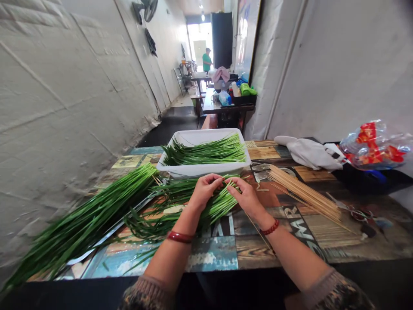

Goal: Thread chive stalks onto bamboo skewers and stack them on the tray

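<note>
A loose pile of garlic chives lies on the table in front of me, pale stems to the right and dark leaves to the left. Over its stem end, my left hand is closed, thumb and forefinger pinching chive stems. My right hand faces it, its fingers also closed on stems; the fingertips almost meet. A thin bamboo skewer slants from beneath my right hand toward the table's front edge; whether the hand grips it I cannot tell. Beyond my hands, a white plastic tub holds more chives.
A large chive bundle lies at left. On the right are a heap of bamboo skewers, scissors, a pale cloth and a clear plastic bag with red-orange print. Far back, a person in green stands near the doorway.
</note>
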Tool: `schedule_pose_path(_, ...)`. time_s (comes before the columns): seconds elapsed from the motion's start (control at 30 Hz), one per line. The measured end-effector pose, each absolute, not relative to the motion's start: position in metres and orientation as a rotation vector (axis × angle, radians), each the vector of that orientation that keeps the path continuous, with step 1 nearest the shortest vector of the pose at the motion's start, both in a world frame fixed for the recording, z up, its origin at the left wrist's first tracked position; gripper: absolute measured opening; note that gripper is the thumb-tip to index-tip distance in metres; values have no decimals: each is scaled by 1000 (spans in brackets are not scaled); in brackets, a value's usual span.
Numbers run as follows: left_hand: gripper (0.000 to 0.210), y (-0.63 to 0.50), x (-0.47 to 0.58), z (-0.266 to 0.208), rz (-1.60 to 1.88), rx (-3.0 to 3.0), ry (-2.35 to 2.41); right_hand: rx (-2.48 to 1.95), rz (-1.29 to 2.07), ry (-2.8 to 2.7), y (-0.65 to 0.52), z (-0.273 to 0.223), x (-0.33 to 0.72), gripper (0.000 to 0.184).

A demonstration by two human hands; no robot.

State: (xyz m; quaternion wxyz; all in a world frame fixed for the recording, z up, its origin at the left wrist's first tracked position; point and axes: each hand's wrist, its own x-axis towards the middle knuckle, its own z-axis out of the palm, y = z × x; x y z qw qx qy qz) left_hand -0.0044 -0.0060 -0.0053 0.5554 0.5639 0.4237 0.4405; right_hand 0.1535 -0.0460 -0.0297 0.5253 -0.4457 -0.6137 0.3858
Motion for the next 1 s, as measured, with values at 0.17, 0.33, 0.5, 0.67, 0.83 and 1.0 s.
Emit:
schedule_pose_path(0.17,27,-8,0,-7,1034,1253,1022,-1101,968,-1478,-42,-37,157,25)
schedule_pose_path(0.33,25,-10,-1,-11,1004,1182,974,-1186,933,-1470,-44,-39,158,25)
schedule_pose_path(0.5,22,-11,-2,-15,1047,1082,945,-1213,896,-1496,-48,-36,159,25)
schedule_pose_path(0.67,22,-15,-1,-11,1007,1105,920,-1186,878,-1502,-51,-35,160,25)
schedule_pose_path(0.83,23,-16,-1,-12,1002,1101,926,-1193,871,-1497,-52,-35,159,26)
schedule_pose_path(1.0,23,-15,-2,-14,987,1103,919,-1188,829,-1495,-51,-37,158,24)
